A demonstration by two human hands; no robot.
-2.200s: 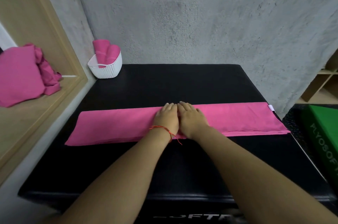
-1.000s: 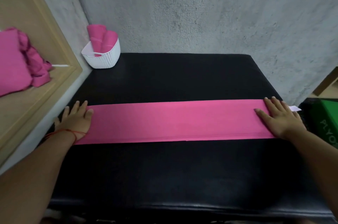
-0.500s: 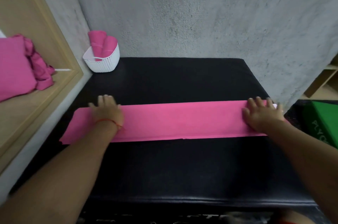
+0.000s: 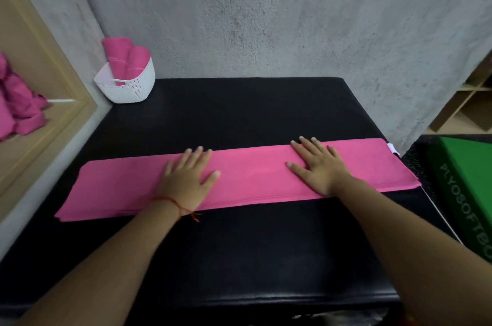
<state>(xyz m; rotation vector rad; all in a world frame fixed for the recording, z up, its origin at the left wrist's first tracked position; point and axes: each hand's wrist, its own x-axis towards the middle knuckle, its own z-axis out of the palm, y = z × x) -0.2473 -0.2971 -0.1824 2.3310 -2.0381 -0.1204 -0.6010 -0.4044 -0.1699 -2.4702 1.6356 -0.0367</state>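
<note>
Left grip [image 4: 186,179], right grip [image 4: 319,168] on towel [image 4: 253,179], basket [image 4: 130,91] seemingly holding rolls [image 4: 125,62]

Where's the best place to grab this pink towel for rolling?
Likely its right short end, coming from the right: the towel lies flat as a long strip, and that end reaches the table edge, so both corners can be pinched there.

Towel [image 4: 253,182]: pink cloth, matt, smooth. Counter [image 4: 239,112]: black leather-like cover, slight sheen. Basket [image 4: 127,88]: white woven-look plastic. Wall [image 4: 266,19]: rough grey concrete. Frame [image 4: 53,64]: pale wood.
</note>
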